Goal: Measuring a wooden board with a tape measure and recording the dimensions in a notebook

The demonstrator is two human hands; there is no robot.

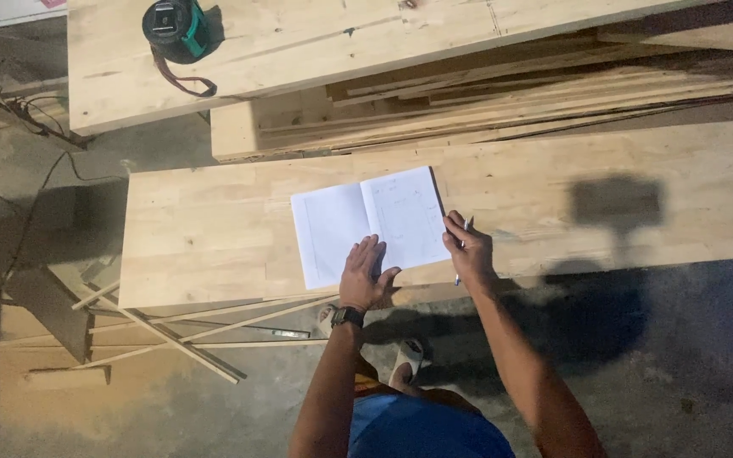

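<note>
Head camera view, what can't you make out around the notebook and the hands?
- Head view: marks on the open notebook are too small and faint to read.
- Pen is mostly hidden inside the right hand.
- Page corner lies covered under the left hand.
- Long board is cut off by the right edge.

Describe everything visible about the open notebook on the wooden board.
The notebook lies open and flat on the pale wooden board, near its front edge, slightly tilted. Its pages look like white paper with faint lines or sketches, too small to make out. The left hand rests palm down on the lower middle of the spread. The right hand, holding a pen, touches the right page's lower corner.
</note>
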